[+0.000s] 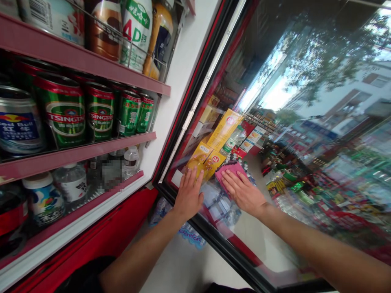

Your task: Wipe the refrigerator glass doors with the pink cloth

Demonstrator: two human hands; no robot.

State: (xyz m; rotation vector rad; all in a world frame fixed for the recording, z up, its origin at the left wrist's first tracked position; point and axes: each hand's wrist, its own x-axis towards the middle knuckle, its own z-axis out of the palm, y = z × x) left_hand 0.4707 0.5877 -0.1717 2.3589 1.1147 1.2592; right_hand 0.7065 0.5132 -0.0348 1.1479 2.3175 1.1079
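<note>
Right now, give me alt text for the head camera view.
A right hand presses a pink cloth against the glass door of a drinks fridge, the left hand flat on the glass beside it. Next to the door, red-edged shelves hold green beer cans and bottles.

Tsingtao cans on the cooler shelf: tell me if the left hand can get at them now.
Probably yes. The left hand rests flat on the glass door, which seems swung open, so no pane appears to stand between it and the green Tsingtao cans. It would have to leave the glass and reach across.
</note>
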